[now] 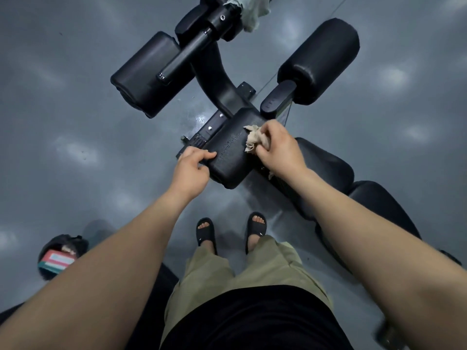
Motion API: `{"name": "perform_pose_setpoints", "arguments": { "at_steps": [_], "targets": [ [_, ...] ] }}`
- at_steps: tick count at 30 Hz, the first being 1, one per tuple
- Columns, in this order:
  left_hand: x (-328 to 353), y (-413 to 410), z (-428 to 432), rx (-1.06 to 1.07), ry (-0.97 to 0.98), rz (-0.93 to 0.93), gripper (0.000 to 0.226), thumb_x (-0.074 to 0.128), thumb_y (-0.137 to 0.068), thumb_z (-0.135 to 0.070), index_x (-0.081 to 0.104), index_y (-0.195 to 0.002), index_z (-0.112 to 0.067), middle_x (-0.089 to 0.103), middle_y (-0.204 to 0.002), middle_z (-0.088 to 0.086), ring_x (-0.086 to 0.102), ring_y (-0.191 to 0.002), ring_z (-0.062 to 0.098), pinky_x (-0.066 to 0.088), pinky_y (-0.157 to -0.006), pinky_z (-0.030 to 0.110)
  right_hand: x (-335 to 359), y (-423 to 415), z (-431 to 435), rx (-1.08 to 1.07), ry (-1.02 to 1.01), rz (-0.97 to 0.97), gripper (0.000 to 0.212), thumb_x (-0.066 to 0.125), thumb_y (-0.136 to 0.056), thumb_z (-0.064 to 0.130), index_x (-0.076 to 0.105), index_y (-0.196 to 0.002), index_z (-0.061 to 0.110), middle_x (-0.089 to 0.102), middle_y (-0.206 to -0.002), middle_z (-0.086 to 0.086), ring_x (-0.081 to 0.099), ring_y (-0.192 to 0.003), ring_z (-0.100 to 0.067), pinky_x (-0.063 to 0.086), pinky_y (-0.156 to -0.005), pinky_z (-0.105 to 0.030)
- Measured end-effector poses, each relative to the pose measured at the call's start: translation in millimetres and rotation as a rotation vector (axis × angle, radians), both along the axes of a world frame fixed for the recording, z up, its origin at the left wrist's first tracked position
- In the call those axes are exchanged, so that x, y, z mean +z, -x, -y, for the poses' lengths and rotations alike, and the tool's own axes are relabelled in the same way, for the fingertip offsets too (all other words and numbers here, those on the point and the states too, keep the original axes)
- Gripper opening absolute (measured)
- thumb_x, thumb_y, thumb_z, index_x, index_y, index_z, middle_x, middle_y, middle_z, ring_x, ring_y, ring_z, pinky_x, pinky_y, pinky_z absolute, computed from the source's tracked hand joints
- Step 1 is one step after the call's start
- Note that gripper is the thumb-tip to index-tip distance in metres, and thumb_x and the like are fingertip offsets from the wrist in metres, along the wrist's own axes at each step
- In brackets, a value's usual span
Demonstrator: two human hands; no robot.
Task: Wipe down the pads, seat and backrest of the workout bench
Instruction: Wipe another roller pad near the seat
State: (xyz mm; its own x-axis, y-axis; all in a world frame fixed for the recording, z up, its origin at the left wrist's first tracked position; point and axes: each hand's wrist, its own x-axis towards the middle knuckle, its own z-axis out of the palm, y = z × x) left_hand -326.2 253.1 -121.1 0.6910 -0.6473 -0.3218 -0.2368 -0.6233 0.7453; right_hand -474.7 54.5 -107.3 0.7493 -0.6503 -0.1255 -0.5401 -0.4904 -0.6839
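While the right hand (275, 150) clutches a bunched beige cloth (254, 138) against the small pad (232, 157) at frame centre, the left hand (192, 168) curls its fingers over that pad's left edge, thumb at its side. Droplets bead on the pad. 2 roller pads (144, 74) sit in the upper frame, and the backrest (328, 162) runs toward the lower right.

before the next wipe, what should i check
1. Cloth gripped in right hand: ok.
2. Left hand holds the pad by its edge: ok.
3. Pad dry: not ok, droplets show on it.
4. Rollers wiped: cannot tell.
5. Seat wiped: cannot tell, the right arm hides part of it.
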Motion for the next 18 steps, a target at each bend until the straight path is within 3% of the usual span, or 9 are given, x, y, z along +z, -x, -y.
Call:
{"name": "perform_pose_setpoints", "arguments": {
  "at_steps": [3, 6, 8, 13, 15, 18],
  "targets": [
    [7, 5, 0, 0.012, -0.006, -0.006, 0.049, 0.048, -0.084, 0.009, 0.072, -0.11, -0.024, 0.048, -0.107, -0.022, 0.049, -0.129, 0.016, 0.033, -0.102, 0.012, 3, -10, 23, -0.19, -0.014, 0.087, 0.036, 0.057, -0.088, 0.018, 0.056, -0.123, 0.023, 0.058, -0.118, 0.002, 0.052, -0.096, -0.011, 0.045, -0.084, -0.031],
    [10, 10, -1, -0.012, -0.019, 0.029, 0.042, 0.056, -0.085, 0.002, 0.071, -0.116, -0.021, 0.049, -0.113, -0.014, 0.048, -0.129, 0.018, 0.03, -0.107, 0.018, -6, -24, 35, -0.15, 0.06, 0.091, 0.011, 0.057, -0.092, 0.015, 0.066, -0.096, 0.011, 0.051, -0.113, -0.004, 0.053, -0.09, -0.014, 0.045, -0.081, -0.028],
    [11, 15, -3, -0.041, -0.048, 0.08, 0.038, 0.065, -0.086, -0.008, 0.068, -0.122, -0.021, 0.05, -0.12, -0.009, 0.045, -0.128, 0.018, 0.029, -0.107, 0.022, -13, -29, 33, -0.085, 0.085, 0.074, 0.013, 0.056, -0.093, 0.013, 0.066, -0.093, 0.005, 0.05, -0.11, -0.008, 0.054, -0.092, -0.023, 0.047, -0.082, -0.03],
    [7, 20, -11, -0.136, -0.049, 0.161, 0.047, 0.076, -0.087, -0.023, 0.06, -0.131, -0.021, 0.048, -0.133, 0.0, 0.042, -0.126, 0.023, 0.029, -0.109, 0.028, -10, -29, 22, 0.088, 0.173, -0.015, 0.037, 0.053, -0.099, 0.032, 0.062, -0.126, 0.008, 0.046, -0.115, -0.011, 0.049, -0.107, -0.031, 0.044, -0.101, -0.038],
    [7, 19, -12, -0.129, -0.032, 0.164, 0.049, 0.077, -0.085, -0.023, 0.059, -0.131, -0.021, 0.047, -0.132, -0.001, 0.043, -0.124, 0.024, 0.031, -0.11, 0.031, -6, -30, 23, 0.167, 0.2, 0.015, 0.038, 0.051, -0.101, 0.033, 0.058, -0.132, 0.012, 0.046, -0.114, -0.009, 0.052, -0.102, -0.028, 0.048, -0.097, -0.04],
    [6, 14, -12, -0.107, -0.036, 0.138, 0.065, 0.08, -0.082, -0.029, 0.05, -0.14, -0.022, 0.042, -0.136, -0.003, 0.041, -0.13, 0.021, 0.034, -0.115, 0.039, -1, -34, 29, 0.088, 0.135, 0.065, 0.042, 0.054, -0.101, 0.026, 0.054, -0.142, 0.019, 0.048, -0.115, -0.007, 0.053, -0.095, -0.018, 0.044, -0.09, -0.026]
  ]
}}
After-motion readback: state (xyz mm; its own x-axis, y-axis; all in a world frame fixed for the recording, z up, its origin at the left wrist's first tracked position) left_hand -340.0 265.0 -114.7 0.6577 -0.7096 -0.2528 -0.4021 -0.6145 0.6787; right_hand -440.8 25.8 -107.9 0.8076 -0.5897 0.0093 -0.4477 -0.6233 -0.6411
